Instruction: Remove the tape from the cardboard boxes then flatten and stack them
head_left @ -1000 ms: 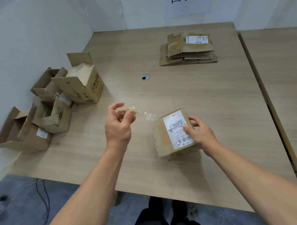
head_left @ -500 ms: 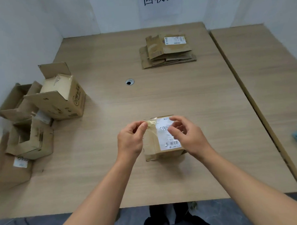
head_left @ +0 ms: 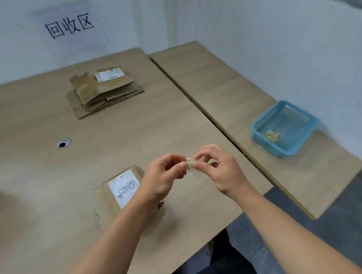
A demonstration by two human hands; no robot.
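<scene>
Both hands up over the table (head_left: 134,128), just right of the box (head_left: 124,192). My left hand (head_left: 165,176) and right hand (head_left: 216,172) each pinch the tape wad (head_left: 188,163) between thumb and forefinger tips, other fingers curled loosely. The wad is small, clear-yellowish, off the box, held in air between the two pinches.

Step in hand, as I judge it: ball the sticky strip up so it drops clean. Roll it adhesive-in, keep the tips on the non-sticky side, then hand it to one pinch only so it releases rather than clinging to both.

Box sits closed-looking on the near table, label up, partly under my left forearm; not yet flattened.

Around: stack of flattened boxes (head_left: 104,88) far left. Blue basket (head_left: 262,141) on the right-hand table (head_left: 236,106), with scraps (head_left: 272,135) inside, the likely drop spot. Seam (head_left: 195,103) between tables lies across that reach; nothing else blocks it. Cable hole (head_left: 62,143) far left, out of the way.
</scene>
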